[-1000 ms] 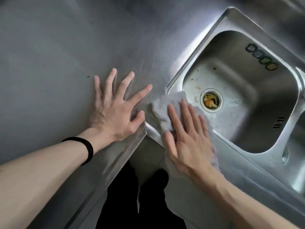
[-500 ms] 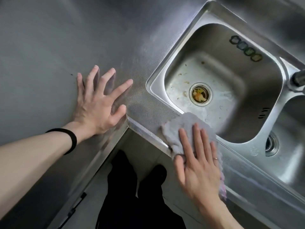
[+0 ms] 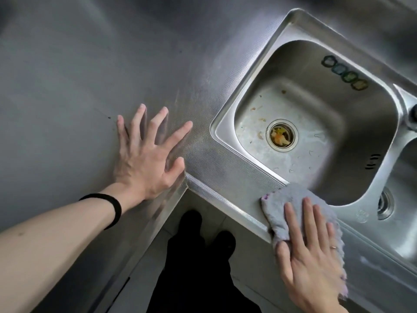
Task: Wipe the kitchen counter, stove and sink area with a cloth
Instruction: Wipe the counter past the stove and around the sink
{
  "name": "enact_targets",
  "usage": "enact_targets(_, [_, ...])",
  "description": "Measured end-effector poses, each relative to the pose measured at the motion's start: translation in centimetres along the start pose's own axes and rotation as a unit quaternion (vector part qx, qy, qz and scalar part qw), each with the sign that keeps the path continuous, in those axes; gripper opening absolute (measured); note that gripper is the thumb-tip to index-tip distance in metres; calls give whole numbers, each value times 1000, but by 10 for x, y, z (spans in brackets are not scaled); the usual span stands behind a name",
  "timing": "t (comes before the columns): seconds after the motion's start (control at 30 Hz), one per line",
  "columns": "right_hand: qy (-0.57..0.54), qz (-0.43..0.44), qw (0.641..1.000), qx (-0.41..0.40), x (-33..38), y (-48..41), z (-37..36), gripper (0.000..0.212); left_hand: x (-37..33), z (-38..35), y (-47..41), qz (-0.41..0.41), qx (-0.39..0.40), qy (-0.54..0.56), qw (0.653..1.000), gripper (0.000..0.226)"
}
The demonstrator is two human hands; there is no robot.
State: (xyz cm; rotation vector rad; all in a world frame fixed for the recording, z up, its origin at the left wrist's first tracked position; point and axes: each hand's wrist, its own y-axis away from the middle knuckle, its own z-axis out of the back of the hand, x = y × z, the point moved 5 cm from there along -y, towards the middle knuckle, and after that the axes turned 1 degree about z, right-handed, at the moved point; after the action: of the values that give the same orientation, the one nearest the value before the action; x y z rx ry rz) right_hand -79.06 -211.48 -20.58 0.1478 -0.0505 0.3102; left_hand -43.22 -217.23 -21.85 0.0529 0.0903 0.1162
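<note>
A grey-lilac cloth [image 3: 279, 206] lies on the front rim of the steel sink [image 3: 225, 129], near the counter's front edge. My right hand [image 3: 309, 256] presses flat on the cloth, fingers stretched toward the basin. My left hand [image 3: 146, 154] rests flat on the steel counter [image 3: 79, 86], fingers spread, holding nothing, just left of the inner corner. The basin holds food scraps around its drain [image 3: 281, 137].
A second basin with its own drain [image 3: 385, 203] lies at the right edge. A tap base [image 3: 414, 116] shows at the far right. Below the counter's corner are my dark legs and shoes [image 3: 196, 256] on a tiled floor.
My right hand has slid the cloth rightward along the sink's front rim, away from the counter corner. The left hand stays planted on the counter.
</note>
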Motion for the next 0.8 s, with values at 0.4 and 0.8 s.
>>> enact_targets(0.4, [-111,-38,992,-47,171,-108,-17,76,0,4,-4,0,-1,11,1000,74])
enact_targets(0.8, [-67,-147,984,-70,4,1,-10,69,-4,13,1,38,22,87,995,76])
